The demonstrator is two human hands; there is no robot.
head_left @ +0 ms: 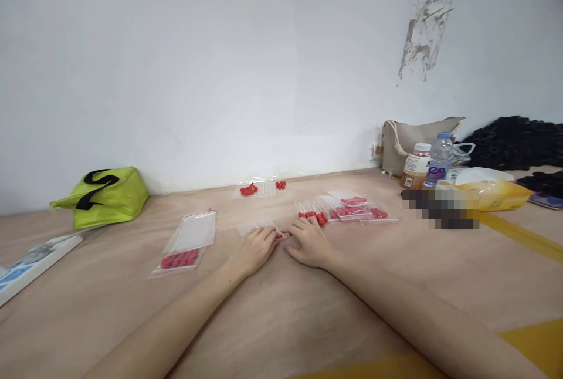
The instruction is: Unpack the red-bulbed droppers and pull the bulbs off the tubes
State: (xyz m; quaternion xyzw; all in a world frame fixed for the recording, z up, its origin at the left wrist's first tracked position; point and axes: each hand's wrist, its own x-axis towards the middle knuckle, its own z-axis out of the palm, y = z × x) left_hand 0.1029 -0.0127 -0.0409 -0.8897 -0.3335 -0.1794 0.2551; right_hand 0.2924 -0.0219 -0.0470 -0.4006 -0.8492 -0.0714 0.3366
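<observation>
My left hand rests on the table with bent fingers pressed onto a small clear zip bag. A bit of red shows in the bag between my hands. From the other side my right hand meets the same bag's edge, its fingers curled and the thumb lower down. Just beyond the right hand lies a row of thin white sticks with red ends. Clear bags of red pieces overlap to the right of them. To the left are more clear bags, with red pieces at the near end.
Near the wall lie small red bundles on clear plastic. A lime bag and a power strip are at left. At right stand a drink bottle, a water bottle, a grey bag and a yellow tissue pack.
</observation>
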